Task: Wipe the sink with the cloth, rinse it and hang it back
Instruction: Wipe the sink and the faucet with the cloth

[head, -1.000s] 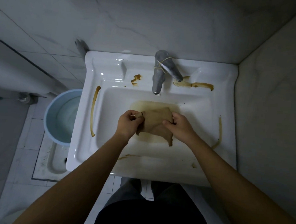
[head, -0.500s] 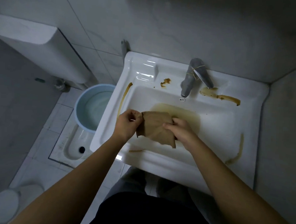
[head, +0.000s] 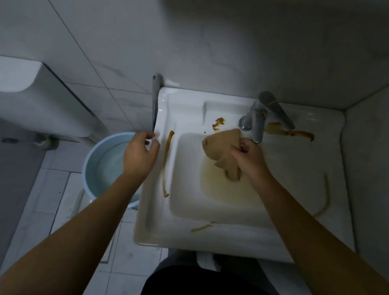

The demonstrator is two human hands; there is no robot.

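Note:
The brown cloth (head: 222, 148) hangs bunched over the white sink (head: 184, 232), just below the tap's spout. My right hand (head: 249, 160) grips it at its right side. My left hand (head: 140, 154) has left the cloth and hovers beside the sink's left rim, fingers loosely curled, holding nothing. Brown streaks (head: 166, 164) run along the left rim, the right rim and the front rim. More brown smears lie on the back ledge on both sides of the metal tap (head: 259, 115). Murky water (head: 227, 189) pools in the basin.
A light blue bucket (head: 102, 162) of water stands on the floor left of the sink. A grey bar (head: 155, 102) hangs on the wall at the sink's back left corner. A white cistern (head: 33, 102) sits far left. Walls close in behind and at right.
My left hand let go of the cloth and moved left past the sink's rim. My right hand carried the cloth up toward the tap. The camera swung left.

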